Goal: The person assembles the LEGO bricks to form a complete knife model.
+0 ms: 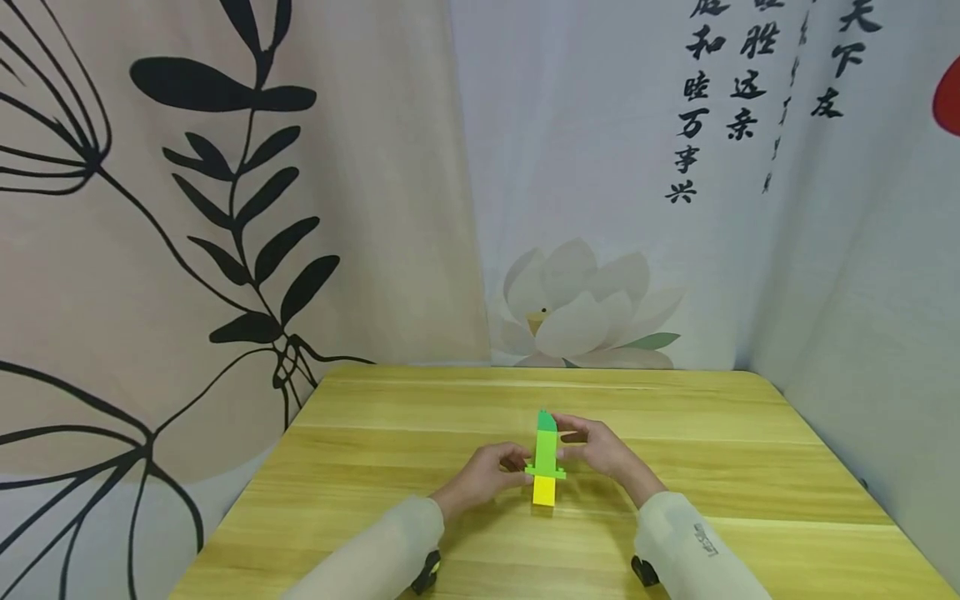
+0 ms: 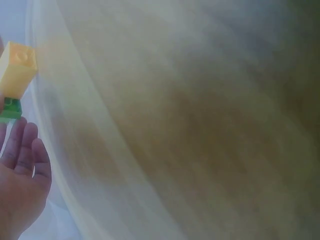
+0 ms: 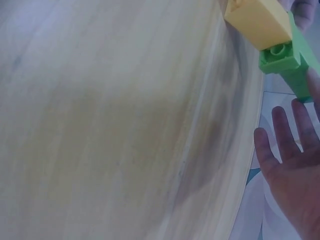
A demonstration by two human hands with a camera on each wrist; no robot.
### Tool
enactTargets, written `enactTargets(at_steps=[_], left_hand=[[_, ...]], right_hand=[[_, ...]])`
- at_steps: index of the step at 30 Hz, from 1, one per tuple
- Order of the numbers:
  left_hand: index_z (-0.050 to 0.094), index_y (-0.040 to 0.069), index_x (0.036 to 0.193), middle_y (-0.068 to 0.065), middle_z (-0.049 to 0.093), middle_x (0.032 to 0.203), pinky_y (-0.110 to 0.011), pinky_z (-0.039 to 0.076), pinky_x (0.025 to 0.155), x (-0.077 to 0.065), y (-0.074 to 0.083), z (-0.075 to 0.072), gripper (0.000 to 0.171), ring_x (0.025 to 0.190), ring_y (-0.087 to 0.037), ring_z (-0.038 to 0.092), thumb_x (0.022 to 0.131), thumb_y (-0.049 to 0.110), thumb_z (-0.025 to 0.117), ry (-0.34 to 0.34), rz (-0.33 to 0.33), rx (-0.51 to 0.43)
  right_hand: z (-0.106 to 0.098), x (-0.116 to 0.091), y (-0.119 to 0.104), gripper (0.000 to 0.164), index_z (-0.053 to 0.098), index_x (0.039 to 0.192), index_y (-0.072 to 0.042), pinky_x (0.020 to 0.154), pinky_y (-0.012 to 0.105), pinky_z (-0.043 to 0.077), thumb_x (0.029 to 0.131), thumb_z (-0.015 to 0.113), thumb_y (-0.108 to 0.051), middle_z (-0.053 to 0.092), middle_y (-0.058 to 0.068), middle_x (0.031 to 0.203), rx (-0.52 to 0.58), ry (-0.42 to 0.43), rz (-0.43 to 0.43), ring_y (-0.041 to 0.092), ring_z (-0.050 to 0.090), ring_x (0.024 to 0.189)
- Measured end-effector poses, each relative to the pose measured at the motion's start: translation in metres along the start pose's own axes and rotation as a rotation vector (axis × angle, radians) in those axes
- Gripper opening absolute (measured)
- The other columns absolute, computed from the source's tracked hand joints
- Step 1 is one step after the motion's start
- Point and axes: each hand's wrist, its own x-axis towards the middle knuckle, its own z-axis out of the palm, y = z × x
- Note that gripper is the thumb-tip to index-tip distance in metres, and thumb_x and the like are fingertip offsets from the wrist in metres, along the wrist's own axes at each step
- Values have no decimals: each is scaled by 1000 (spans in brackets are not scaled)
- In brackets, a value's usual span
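Observation:
A toy sword (image 1: 545,450) built of blocks stands upright in the head view, between both hands. It has a yellow handle block, a light green guard and blade, and a darker green tip. My left hand (image 1: 491,475) grips it by the left end of the guard. My right hand (image 1: 600,454) holds the blade from the right, thumb near its middle and a finger close to the tip. In the left wrist view the yellow block (image 2: 19,70) shows above the hand's outstretched fingers. The right wrist view has the green guard (image 3: 280,57) beside my fingertips; some contact points are hidden.
Below the hands lies a wooden table (image 1: 375,417) with light grain. Behind it hangs a curtain (image 1: 397,208) printed with dark leaves, a lotus and written characters. Another pale curtain (image 1: 870,275) runs along the right side.

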Motion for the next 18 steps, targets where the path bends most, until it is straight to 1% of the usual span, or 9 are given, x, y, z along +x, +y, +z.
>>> enactTargets(at_steps=[6,14,18], left_hand=[[68,11,118,3,65,96,-31,50,81,-1,2,-1,29,91,-15,59,90,16,74,-13,-19,5],[67,12,125,3,65,96,-29,50,79,-3,0,-2,34,89,-13,59,91,16,74,-32,-21,-3],[67,14,125,4,65,95,-29,50,77,-4,0,-2,35,87,-13,58,91,18,74,-38,-43,4]], right_hand=[[1,1,4,58,48,146,-5,97,55,46,93,69,-9,52,21,140,16,-19,21,43,52,123],[2,5,12,57,46,147,-3,98,53,46,94,68,-11,51,22,140,34,-50,31,43,53,123],[3,6,15,56,46,146,-2,98,51,47,96,66,-12,50,23,141,37,-74,31,43,52,123]])
